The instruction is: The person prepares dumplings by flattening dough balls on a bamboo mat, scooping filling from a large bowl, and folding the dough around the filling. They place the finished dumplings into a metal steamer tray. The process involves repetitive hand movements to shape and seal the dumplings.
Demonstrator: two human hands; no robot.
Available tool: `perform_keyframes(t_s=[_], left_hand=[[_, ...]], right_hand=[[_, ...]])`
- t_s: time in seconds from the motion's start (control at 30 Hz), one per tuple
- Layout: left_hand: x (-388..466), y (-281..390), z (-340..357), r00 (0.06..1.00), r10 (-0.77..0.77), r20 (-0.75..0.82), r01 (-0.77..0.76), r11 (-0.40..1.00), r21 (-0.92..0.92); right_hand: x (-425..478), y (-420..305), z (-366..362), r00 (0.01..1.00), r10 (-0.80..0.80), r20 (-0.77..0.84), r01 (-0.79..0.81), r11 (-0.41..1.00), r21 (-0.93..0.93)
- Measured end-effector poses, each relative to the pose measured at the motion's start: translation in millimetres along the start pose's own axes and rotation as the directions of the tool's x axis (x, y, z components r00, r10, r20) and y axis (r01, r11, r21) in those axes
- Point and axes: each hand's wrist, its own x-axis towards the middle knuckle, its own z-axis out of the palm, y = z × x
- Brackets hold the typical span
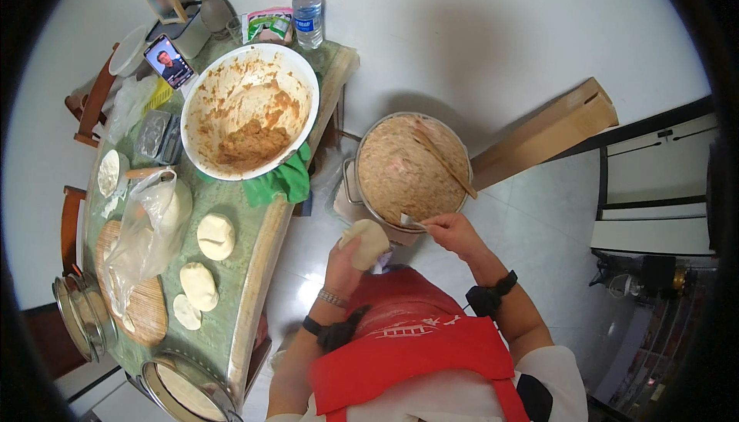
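My left hand holds a flat round dough wrapper in front of my red apron. In my right hand is a small flat-ended utensil, perhaps a spoon or spatula, its tip at the near edge of the filling. That pale minced filling fills a large metal pot in front of me. Across the filling's right side lies a wooden stick, one end over the rim. On the table to the left are two dough lumps and a small dough disc.
A white basin with brown filling stands on the green-topped table. Nearby are a propped phone, a water bottle, a flour bowl, a wooden board and steamer trays. A long cardboard box leans behind the pot.
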Motion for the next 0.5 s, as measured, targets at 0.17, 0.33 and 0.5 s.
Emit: perform_keyframes(t_s=[0.17,0.33,0.5], left_hand=[[-1.8,-0.3,-0.7,1.0,0.006,-0.007,-0.006,1.0,0.018],[-4.0,5.4,13.7,0.998,0.066,-0.012,-0.065,0.997,0.042],[9.3,17.7,40.2,0.992,0.125,0.027,-0.121,0.984,-0.133]], right_hand=[[-4.3,-12.1,8.7,0.999,-0.045,-0.024,0.048,0.993,0.108],[12.7,-24.1,-0.7,0.969,-0.243,-0.035,0.245,0.965,0.092],[-0.9,-48.4,-17.1,0.94,-0.335,0.064,0.316,0.927,0.2]])
